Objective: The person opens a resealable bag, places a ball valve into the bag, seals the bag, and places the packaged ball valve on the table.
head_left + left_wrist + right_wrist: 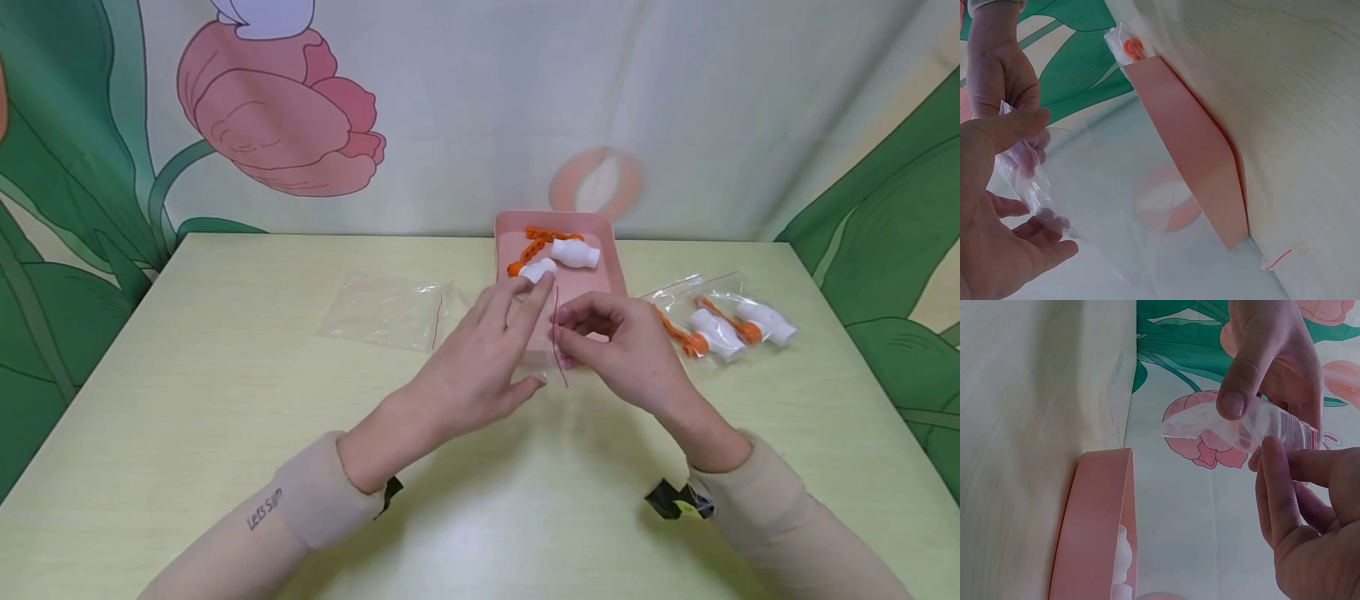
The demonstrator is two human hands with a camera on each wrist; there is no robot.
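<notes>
Above the near end of the pink tray point(622, 279), a small clear zip bag point(1204, 428) with a red seal line is held in the air. My right hand point(630, 354) pinches the edge of this bag by its red line, between thumb and fingertips. My left hand point(480, 358) reaches across the bag from the other side, fingers extended and thumb spread apart. Clear film lies against its fingertips in the left wrist view. Inside the tray are white bottle-shaped pieces point(575, 253) and orange perforated strips point(553, 234); my left fingertips hide part of one white piece.
Left of the tray a flat clear zip bag point(382, 312) lies on the table point(225, 375). To the right are filled clear bags point(720, 321) holding white and orange pieces. A printed flower curtain point(450, 100) hangs behind the table's far edge.
</notes>
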